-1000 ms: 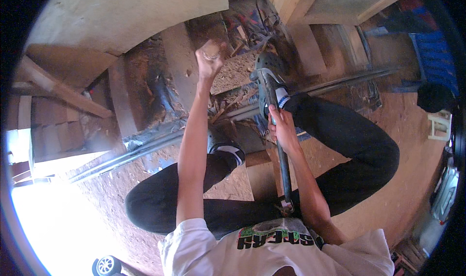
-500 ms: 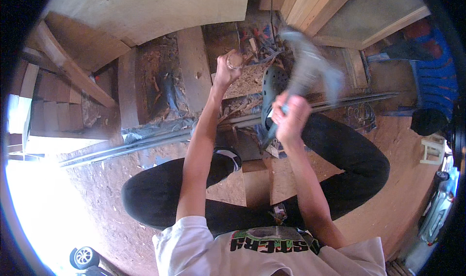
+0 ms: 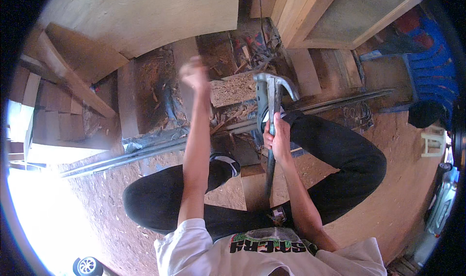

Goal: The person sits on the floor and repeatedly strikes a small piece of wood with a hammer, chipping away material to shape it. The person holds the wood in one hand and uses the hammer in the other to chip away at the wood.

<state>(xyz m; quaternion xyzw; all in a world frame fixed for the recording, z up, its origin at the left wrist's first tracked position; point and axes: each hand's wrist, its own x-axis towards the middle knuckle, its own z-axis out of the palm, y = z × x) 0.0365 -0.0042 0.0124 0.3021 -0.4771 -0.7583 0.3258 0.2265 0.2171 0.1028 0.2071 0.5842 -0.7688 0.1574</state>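
A grey steel claw hammer [image 3: 274,89] with a dark shaft stands over black trousers [image 3: 340,150]. Below the trousers is a white shirt [image 3: 204,249] with green and orange print. Right of the hammer sits a blue plastic chair [image 3: 427,67]; the reddish-brown dirt floor [image 3: 111,198] lies left.

hammer [image 3: 272,89] in right hand [image 3: 277,136], right of raised left hand [image 3: 194,74]; wood block [image 3: 234,89] between; metal rails [image 3: 155,150] across floor beneath.
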